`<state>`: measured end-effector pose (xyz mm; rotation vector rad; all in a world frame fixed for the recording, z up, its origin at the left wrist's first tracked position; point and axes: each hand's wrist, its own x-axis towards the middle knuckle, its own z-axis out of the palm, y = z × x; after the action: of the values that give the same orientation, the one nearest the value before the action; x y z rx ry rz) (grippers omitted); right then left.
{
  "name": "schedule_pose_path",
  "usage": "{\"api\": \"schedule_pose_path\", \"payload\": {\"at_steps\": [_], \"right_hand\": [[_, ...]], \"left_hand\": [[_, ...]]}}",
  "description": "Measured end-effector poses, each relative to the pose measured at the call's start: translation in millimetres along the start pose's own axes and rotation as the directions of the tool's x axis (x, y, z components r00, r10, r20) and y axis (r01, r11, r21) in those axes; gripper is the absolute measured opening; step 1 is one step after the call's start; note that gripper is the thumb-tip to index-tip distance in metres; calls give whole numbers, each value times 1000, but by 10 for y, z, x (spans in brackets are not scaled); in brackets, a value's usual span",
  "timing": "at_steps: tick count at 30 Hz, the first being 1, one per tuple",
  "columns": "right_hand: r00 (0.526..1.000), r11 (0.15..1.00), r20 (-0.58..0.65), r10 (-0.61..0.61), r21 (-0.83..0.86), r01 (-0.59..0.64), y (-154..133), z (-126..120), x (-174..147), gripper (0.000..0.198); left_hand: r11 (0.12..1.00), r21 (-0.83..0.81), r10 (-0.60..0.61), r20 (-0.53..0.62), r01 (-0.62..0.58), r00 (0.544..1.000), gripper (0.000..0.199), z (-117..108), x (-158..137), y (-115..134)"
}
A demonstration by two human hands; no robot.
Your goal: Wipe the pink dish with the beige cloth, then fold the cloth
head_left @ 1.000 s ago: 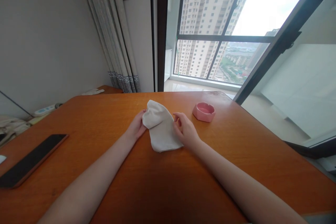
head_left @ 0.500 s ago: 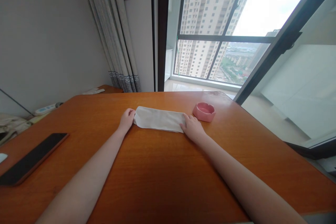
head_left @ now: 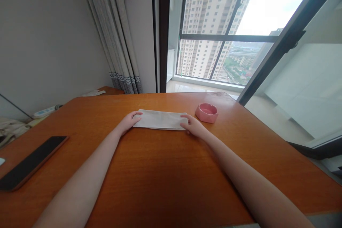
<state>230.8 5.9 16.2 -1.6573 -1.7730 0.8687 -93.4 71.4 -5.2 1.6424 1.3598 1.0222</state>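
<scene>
A white cloth (head_left: 161, 120), folded into a long flat strip, lies crosswise on the wooden table. At its left end rests my left hand (head_left: 128, 122), thumb and forefinger apart on top of the fabric. My right hand (head_left: 194, 127) touches the opposite end with its fingers spread, the thumb nearer to me. Neither hand is closed around the cloth. Just beyond my right hand stands a pink ashtray (head_left: 206, 113) with notches in its rim.
On the left of the table (head_left: 171, 174) lies a long dark pad (head_left: 30, 164), with part of a white object (head_left: 2, 161) at the frame's edge. A power strip (head_left: 45, 111) is past the left edge. Grey curtains (head_left: 112, 32) and a large window (head_left: 213, 39) are behind.
My left hand has let go of the cloth's end and opened over it. The left end now lies flatter and squarer. My right hand's fingers have spread, and the strip looks straighter and narrower.
</scene>
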Motion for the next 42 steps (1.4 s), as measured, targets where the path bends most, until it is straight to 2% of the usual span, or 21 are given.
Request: {"api": "schedule_pose_path", "payload": {"at_steps": [3, 5, 7, 8, 10, 12, 14, 16, 18, 21, 23, 25, 27, 29, 31, 32, 34, 37, 39, 42], "right_hand": [[994, 994, 47, 103, -52, -100, 27, -68, 20, 29], [991, 974, 44, 128, -192, -118, 41, -111, 14, 28], [993, 925, 19, 117, -366, -102, 40, -146, -14, 31], [995, 888, 0, 104, -450, -93, 32, -159, -34, 33], [997, 804, -76, 34, -590, -72, -1, -170, -76, 35], [980, 743, -161, -114, -669, -24, -40, -147, -104, 32], [940, 737, -192, -283, -670, 85, -57, -79, -99, 29], [920, 757, -156, -361, -625, 191, -31, 29, -65, 34], [942, 772, -115, -317, -607, 186, 32, 149, -21, 45], [987, 762, -70, -144, -645, 66, 121, 275, 9, 56], [996, 753, -3, -95, -654, 70, 127, 295, -10, 57], [990, 757, 87, -109, -639, 140, 82, 275, -54, 57], [983, 762, 135, -122, -622, 179, 12, 244, -105, 57], [986, 759, 107, -132, -629, 169, -50, 230, -145, 51], [982, 749, 23, -188, -643, 158, -81, 245, -158, 43], [972, 746, -2, -234, -642, 179, -81, 263, -153, 43], [953, 744, 24, -302, -619, 252, -57, 309, -121, 49], [963, 749, 117, -245, -607, 264, 15, 369, -55, 61], [982, 748, 102, -162, -637, 189, 58, 385, -24, 69], [996, 752, 38, -75, -654, 82, 92, 377, -15, 77]], "left_hand": [[992, -129, -13, 20, 15, 1000, 45, -13, 23, -60], [993, -104, -47, 24, 49, 999, 45, -9, 41, -101], [997, 44, -57, -24, 58, 998, 41, 10, 43, -114], [988, 154, -22, -75, 33, 997, 38, 27, 31, -98], [927, 372, 125, -163, -57, 979, 32, 82, -24, -9], [852, 495, 287, -164, -173, 944, 32, 172, -119, 149], [813, 498, 390, -79, -303, 917, 35, 293, -231, 331], [790, 421, 459, 76, -446, 885, 37, 430, -334, 477], [801, 294, 458, 260, -522, 850, 40, 558, -408, 551], [855, 175, 382, 425, -488, 821, 49, 680, -452, 549], [858, 192, 354, 449, -475, 820, 51, 703, -444, 512], [832, 257, 351, 444, -492, 825, 51, 691, -414, 457], [806, 347, 332, 404, -479, 852, 51, 663, -371, 381], [796, 435, 278, 355, -421, 893, 54, 629, -327, 291], [786, 486, 223, 353, -382, 908, 57, 596, -293, 211], [781, 491, 210, 373, -385, 904, 57, 583, -282, 184], [778, 472, 217, 417, -415, 882, 56, 564, -270, 156], [777, 460, 230, 427, -429, 875, 54, 548, -252, 150], [778, 503, 208, 360, -377, 909, 54, 517, -231, 133], [771, 603, 173, 114, -207, 978, 52, 399, -201, 75]]}}
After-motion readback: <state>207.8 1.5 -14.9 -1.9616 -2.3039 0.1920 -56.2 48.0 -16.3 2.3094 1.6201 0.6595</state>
